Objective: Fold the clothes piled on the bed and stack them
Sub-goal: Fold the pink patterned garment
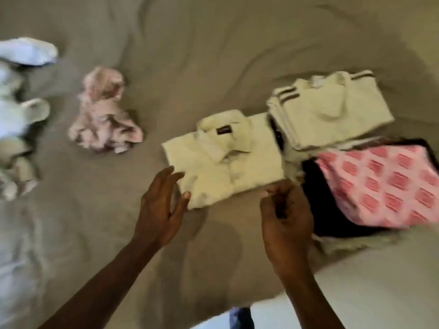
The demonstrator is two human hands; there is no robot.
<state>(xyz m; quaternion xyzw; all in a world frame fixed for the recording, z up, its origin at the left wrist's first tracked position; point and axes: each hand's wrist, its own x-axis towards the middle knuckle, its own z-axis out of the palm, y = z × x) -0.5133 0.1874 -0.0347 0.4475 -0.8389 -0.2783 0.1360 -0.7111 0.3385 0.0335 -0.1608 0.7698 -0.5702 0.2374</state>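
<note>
A folded cream collared shirt (223, 160) lies on the bed in the middle of the view. My left hand (161, 207) is at its near left corner, fingers straight, thumb touching the edge. My right hand (285, 212) hovers at the near right corner with its fingers loosely curled and nothing plainly held. To the right sits a stack of folded cream shirts with dark stripes (330, 110). In front of that lies a folded pink patterned garment (384, 188) on top of dark clothing. A crumpled pink garment (104, 112) lies loose at the left.
The beige bedsheet (190, 55) is wrinkled all over. A heap of unfolded white and pale clothes (19, 110) lies along the left edge. The view is blurred by motion.
</note>
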